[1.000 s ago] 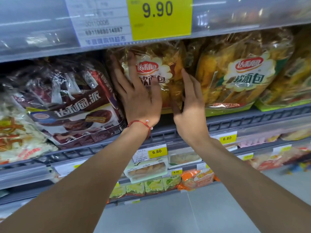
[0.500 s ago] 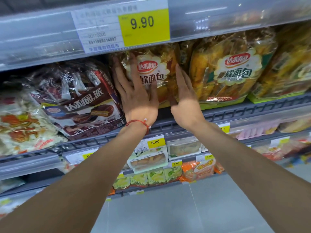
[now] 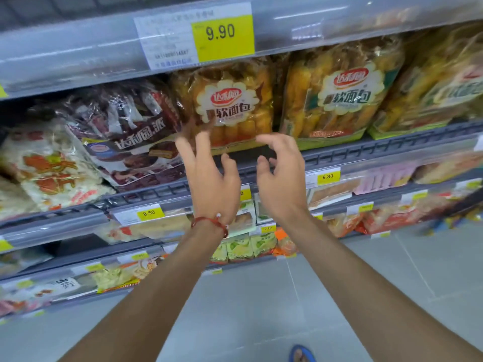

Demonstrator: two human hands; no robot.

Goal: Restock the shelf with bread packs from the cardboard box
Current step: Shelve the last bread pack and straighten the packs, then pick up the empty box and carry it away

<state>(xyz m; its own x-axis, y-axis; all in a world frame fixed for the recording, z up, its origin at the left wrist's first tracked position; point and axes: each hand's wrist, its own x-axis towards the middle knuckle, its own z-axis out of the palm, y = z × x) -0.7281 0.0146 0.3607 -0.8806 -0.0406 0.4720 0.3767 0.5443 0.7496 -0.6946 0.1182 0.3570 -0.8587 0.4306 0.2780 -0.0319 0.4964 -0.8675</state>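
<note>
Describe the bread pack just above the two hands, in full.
The bread pack is a clear, crinkly plastic bag of golden bread sticks packed upright, with a white scalloped label bearing a red oval logo and dark characters. It stands on the grey shelf, its top hidden behind the price rail. A brown pie pack sits at its left. The left hand overlaps its lower left corner, blurred, contact unclear; the right hand is below, apart.

1. Bread packs, yellow: three. These are the centre pack point(image 3: 227, 105), right pack point(image 3: 337, 95) and far-right pack point(image 3: 439, 82).
2. Chocolate pie pack point(image 3: 130, 142): one.
3. White-and-orange pack point(image 3: 52, 168): one.
4. Hands: two. These are the left hand point(image 3: 211, 184) and right hand point(image 3: 281, 178).
5. Fully readable price tags point(image 3: 222, 35): four; the others are blurred.
6. Red bracelet point(image 3: 209, 222): one.
</note>
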